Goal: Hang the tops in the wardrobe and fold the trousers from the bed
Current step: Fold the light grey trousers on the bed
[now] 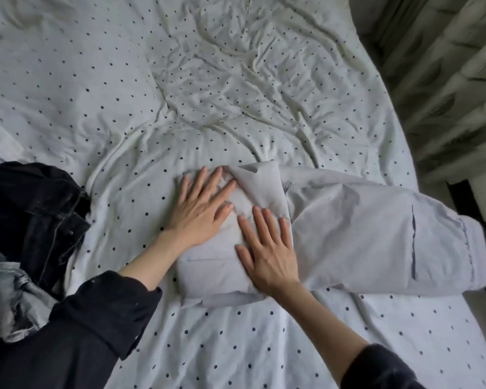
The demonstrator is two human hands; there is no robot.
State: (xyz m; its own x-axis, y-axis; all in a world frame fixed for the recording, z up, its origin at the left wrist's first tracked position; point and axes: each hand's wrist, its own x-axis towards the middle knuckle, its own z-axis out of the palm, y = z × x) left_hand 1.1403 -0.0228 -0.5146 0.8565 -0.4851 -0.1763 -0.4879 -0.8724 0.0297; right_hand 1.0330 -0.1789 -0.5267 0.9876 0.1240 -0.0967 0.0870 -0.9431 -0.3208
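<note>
Pale grey trousers lie across the bed, partly folded, with the folded end stacked at the left and the rest stretching right to the bed's edge. My left hand presses flat on the folded stack, fingers spread. My right hand lies flat beside it on the same stack, fingers straight. Both hands hold nothing.
The bed has a wrinkled white cover with black dots. A heap of dark jeans and a shiny grey garment sits at the left. Patterned curtains hang past the bed's right edge.
</note>
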